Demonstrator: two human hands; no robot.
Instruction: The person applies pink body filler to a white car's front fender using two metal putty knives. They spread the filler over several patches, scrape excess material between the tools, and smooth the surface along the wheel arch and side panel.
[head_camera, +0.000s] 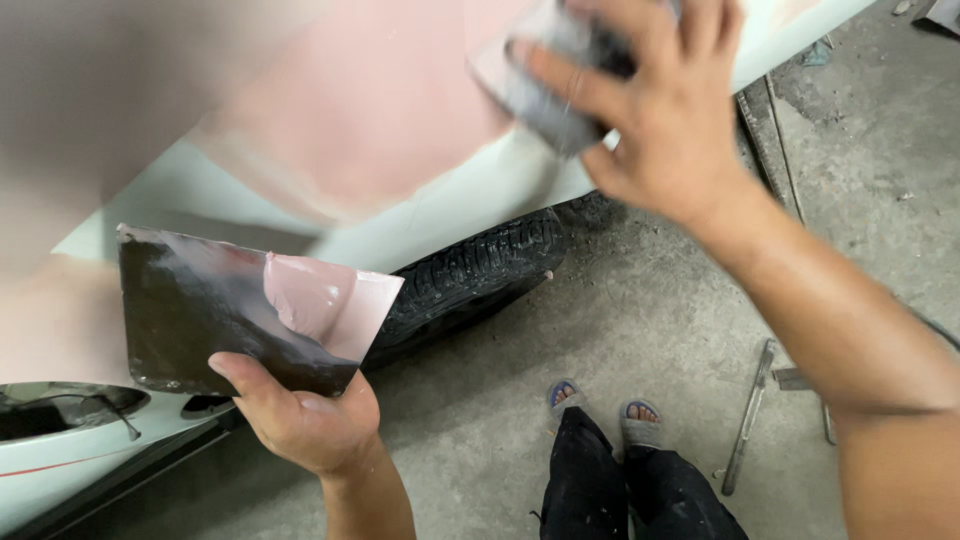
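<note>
Blurring right hand (665, 110), spreader (560, 75) indistinct, left hand (300, 415) gripping board (200, 310)

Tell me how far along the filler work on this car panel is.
Done: a broad pink filler patch already covers the pale car panel above the tyre. In hand: the right hand presses a spreader there; the left hand holds a dark mixing board. Left: a pink filler blob remains unused on it.

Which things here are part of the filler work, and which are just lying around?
In use: right hand with spreader; left hand holding board with pink filler; car panel.
Lying about: metal bar on floor; tyre.
</note>
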